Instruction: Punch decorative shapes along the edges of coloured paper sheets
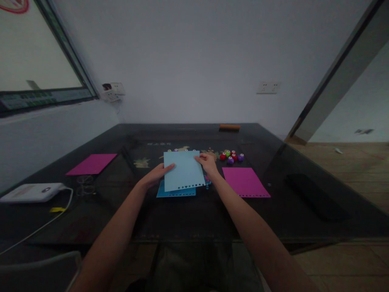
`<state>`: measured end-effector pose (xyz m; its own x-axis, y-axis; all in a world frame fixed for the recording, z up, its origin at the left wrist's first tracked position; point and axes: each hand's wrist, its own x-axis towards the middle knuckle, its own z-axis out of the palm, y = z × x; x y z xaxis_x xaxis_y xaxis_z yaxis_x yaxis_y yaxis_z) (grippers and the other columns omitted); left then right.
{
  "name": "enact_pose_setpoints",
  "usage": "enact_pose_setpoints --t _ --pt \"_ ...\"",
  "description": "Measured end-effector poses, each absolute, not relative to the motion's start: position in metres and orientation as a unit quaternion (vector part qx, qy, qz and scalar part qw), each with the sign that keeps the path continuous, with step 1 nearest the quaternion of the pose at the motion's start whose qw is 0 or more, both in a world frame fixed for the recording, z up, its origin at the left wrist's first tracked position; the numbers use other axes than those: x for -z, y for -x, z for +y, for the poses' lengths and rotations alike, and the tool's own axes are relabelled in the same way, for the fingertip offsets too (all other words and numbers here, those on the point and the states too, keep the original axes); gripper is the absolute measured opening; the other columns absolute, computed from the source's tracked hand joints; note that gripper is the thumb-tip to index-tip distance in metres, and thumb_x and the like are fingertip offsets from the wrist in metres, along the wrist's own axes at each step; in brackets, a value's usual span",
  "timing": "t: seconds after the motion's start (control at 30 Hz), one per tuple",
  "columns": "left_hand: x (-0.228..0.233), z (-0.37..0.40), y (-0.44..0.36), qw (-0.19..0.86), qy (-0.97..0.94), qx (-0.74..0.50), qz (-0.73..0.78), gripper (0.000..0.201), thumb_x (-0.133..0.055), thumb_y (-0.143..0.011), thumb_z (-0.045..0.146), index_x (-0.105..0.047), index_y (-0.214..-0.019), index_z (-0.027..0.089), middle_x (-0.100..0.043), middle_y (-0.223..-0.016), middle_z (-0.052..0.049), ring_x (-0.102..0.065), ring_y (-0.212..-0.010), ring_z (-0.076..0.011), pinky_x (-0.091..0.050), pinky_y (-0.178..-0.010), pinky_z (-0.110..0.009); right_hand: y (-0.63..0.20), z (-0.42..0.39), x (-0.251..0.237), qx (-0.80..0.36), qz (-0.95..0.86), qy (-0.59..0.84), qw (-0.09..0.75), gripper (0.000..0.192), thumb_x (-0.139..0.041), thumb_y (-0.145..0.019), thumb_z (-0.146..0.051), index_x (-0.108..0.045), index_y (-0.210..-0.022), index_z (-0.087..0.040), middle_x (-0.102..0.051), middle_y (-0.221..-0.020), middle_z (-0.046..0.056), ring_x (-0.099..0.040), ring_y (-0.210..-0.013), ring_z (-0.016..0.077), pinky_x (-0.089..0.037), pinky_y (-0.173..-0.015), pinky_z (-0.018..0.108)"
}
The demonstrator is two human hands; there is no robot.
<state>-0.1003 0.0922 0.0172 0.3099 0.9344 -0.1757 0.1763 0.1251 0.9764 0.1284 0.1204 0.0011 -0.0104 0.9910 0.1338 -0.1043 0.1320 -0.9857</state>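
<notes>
A light blue sheet of paper [184, 171] with a row of punched holes along its near edge is held up between my two hands. My left hand [156, 174] grips its left edge, thumb on the front face. At the upper right edge, my right hand [208, 162] pinches the sheet between thumb and fingers. Partly covered below it lies a darker blue punched sheet [176, 193] on the dark table. Small blue and pink bits [208, 181] show beside my right wrist. Behind the sheet's top edge, several small round tops peek out, mostly hidden.
A magenta punched sheet [245, 182] lies at the right, another magenta sheet [92, 164] at the left. Several red, green and purple balls [231, 156] sit beyond my right hand. A white device [33, 192] with a cable, a dark flat object [314, 196] and a brown roll [229, 127] are also there.
</notes>
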Motion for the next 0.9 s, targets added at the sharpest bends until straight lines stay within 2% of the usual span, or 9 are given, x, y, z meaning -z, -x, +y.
enact_pose_setpoints --t 0.23,0.33,0.47,0.67,0.9 --pt "-0.021 0.08 0.08 0.565 -0.613 -0.293 0.468 0.036 -0.061 -0.074 0.04 -0.059 -0.1 0.015 -0.068 -0.094 -0.01 -0.063 -0.08 -0.0227 -0.052 -0.069 -0.037 -0.142 0.125 -0.004 -0.456 -0.489 0.431 0.606 0.032 -0.064 -0.064 -0.044 -0.06 -0.081 -0.017 -0.064 -0.072 0.002 -0.056 -0.059 0.0141 -0.042 -0.055 0.025" --pt "-0.019 0.078 0.078 0.537 -0.649 -0.254 0.476 0.037 -0.059 -0.075 0.046 -0.06 -0.095 0.015 -0.067 -0.076 -0.007 -0.06 -0.064 -0.0187 -0.049 -0.056 -0.032 -0.145 0.126 -0.004 -0.441 -0.496 0.438 0.606 0.032 -0.063 -0.065 -0.046 -0.059 -0.08 -0.018 -0.063 -0.072 0.001 -0.055 -0.06 0.0141 -0.041 -0.054 0.025" --pt "-0.016 0.077 0.079 0.524 -0.685 -0.214 0.459 0.038 -0.052 -0.078 0.052 -0.058 -0.079 0.015 -0.057 -0.052 -0.001 -0.048 -0.044 -0.0125 -0.04 -0.045 -0.027 -0.145 0.125 -0.006 -0.436 -0.495 0.433 0.615 0.033 -0.064 -0.063 -0.048 -0.059 -0.077 -0.018 -0.061 -0.069 0.001 -0.053 -0.059 0.0138 -0.04 -0.054 0.024" --pt "-0.013 0.086 0.084 0.49 -0.701 -0.265 0.444 0.037 -0.048 -0.082 0.05 -0.051 -0.066 0.017 -0.05 -0.045 0.001 -0.044 -0.04 -0.0112 -0.036 -0.044 -0.025 -0.143 0.124 -0.005 -0.451 -0.512 0.4 0.612 0.036 -0.062 -0.065 -0.052 -0.06 -0.073 -0.018 -0.057 -0.067 0.0 -0.05 -0.057 0.0128 -0.037 -0.052 0.023" --pt "-0.014 0.096 0.089 0.415 -0.697 -0.334 0.48 0.041 -0.047 -0.083 0.044 -0.051 -0.055 0.014 -0.052 -0.045 -0.001 -0.045 -0.042 -0.0102 -0.033 -0.044 -0.022 -0.14 0.118 -0.009 -0.405 -0.606 0.378 0.571 0.037 -0.061 -0.067 -0.052 -0.056 -0.061 -0.016 -0.048 -0.054 -0.003 -0.042 -0.051 0.0104 -0.031 -0.048 0.022"
